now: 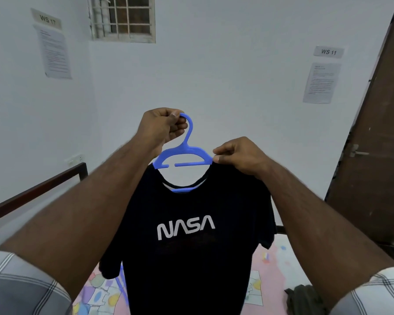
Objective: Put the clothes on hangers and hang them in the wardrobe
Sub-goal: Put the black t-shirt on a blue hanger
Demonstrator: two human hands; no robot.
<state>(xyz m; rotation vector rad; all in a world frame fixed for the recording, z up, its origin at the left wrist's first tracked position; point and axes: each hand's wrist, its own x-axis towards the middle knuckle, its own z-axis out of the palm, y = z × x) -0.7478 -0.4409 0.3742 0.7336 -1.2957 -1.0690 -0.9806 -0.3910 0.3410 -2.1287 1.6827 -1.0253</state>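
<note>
Both hands are raised in the middle of the frame, holding up a garment on a hanger. At centre, slightly left, the left hand point(163, 127) curls its fingers and thumb round the hook of a blue plastic hanger point(184, 153). To the right and a little lower, the right hand point(237, 155) pinches the collar edge of a black NASA T-shirt point(191, 246) where the fabric meets the hanger's right shoulder. Neither hand touches the other; the hanger's neck and arch sit between them.

The T-shirt hangs down the centre of the frame, white NASA lettering facing the camera. Its neckline droops below the hanger's slotted crossbar, and a strip of blue shows inside the collar. The hanger's left shoulder end pokes out above the fabric, while the right end is hidden by the fingers and cloth. Both short sleeves dangle at the sides.

Behind and below the shirt, along the bottom of the frame, lies a bed sheet point(273, 280) in pink with coloured patches. A second blue hanger point(121, 285) shows partly at lower left beside the shirt, and an olive garment point(303, 298) lies at lower right. A dark bed rail point(37, 189) runs across the left side. A brown door point(378, 142) stands at the right edge, a barred window point(122, 18) at upper left, and paper notices marked WS 17 point(47, 20) and WS 11 point(328, 51) hang on the white wall.
</note>
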